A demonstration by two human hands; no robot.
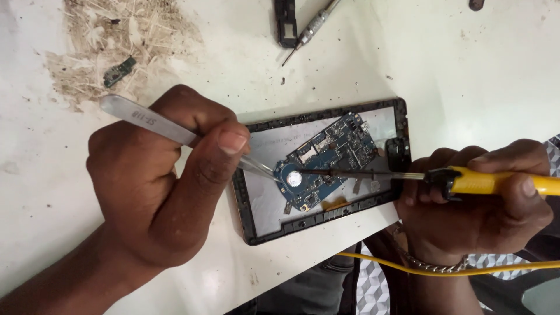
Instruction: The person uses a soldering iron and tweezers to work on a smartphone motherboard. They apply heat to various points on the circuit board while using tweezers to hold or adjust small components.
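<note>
My left hand [166,175] grips metal tweezers [146,119], whose tips reach a round silver part [295,179] on a blue circuit board [329,157]. The board lies in an opened black phone frame [259,224] at the table's edge. My right hand [478,195] holds a yellow-handled soldering iron [496,182]; its dark tip [326,172] stretches left across the board to the silver part. A yellow cord [408,269] runs below my right wrist, which wears a chain bracelet.
A black frame piece [286,23] and a small screwdriver [312,26] lie at the top of the white table [466,70]. A worn, scratched patch with a small green board piece [119,71] is at the top left. The table edge runs below the phone.
</note>
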